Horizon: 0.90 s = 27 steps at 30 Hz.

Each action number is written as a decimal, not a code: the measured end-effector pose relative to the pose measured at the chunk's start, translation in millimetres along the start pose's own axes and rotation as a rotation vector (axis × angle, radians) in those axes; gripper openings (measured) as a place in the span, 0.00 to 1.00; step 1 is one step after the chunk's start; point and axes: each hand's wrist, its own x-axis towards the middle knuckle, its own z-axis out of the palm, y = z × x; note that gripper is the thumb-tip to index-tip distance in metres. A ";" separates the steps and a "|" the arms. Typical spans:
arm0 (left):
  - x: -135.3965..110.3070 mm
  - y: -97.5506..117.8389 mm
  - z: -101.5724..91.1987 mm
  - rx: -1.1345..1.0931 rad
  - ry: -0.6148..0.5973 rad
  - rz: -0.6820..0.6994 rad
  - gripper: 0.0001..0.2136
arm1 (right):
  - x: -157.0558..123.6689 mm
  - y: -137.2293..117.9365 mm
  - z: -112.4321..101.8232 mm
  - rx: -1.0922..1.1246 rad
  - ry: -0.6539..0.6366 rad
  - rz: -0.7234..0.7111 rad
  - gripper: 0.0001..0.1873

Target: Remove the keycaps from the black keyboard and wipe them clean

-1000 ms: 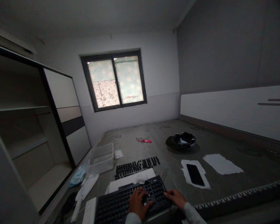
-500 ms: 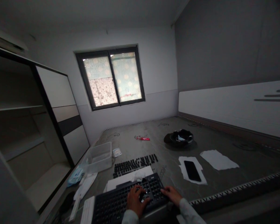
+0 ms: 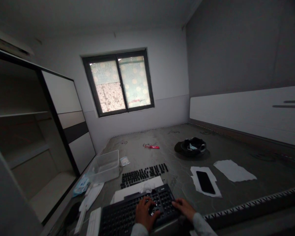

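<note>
A black keyboard (image 3: 118,213) lies at an angle in front of me, its main key area now dark sockets or keys too dim to tell apart. My left hand (image 3: 145,212) rests over its right-middle part, fingers curved and apart, thumb spread toward me; small shiny spots show between them. At the keyboard's right edge, my right hand (image 3: 185,209) grips the side, thumb and fingers on it. Just beyond the keyboard, a crumpled white tissue (image 3: 147,187) sits on a white sheet (image 3: 127,192). Rows of loose black keycaps (image 3: 142,173) are laid out farther back.
A clear plastic bin (image 3: 104,167) and a small white packet (image 3: 124,161) stand at left. A red item (image 3: 154,147) lies farther back. At right are a dark cap (image 3: 190,147), a phone (image 3: 205,182) on paper, and another paper (image 3: 234,170).
The whole view has shifted slightly, so everything appears a little farther right and lower. Both hands keep nearly the same places on the keyboard.
</note>
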 end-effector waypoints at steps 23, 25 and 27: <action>-2.8 0.6 -0.2 -0.037 0.026 0.013 0.13 | -4.0 -3.1 -0.8 -0.106 -0.002 -0.061 0.39; -2.7 0.2 0.3 -0.032 0.021 0.015 0.13 | -3.5 -1.9 -1.1 -0.112 -0.010 -0.071 0.39; -2.7 0.1 0.8 -0.027 0.019 0.011 0.13 | -2.5 0.0 -1.3 -0.118 -0.013 -0.073 0.40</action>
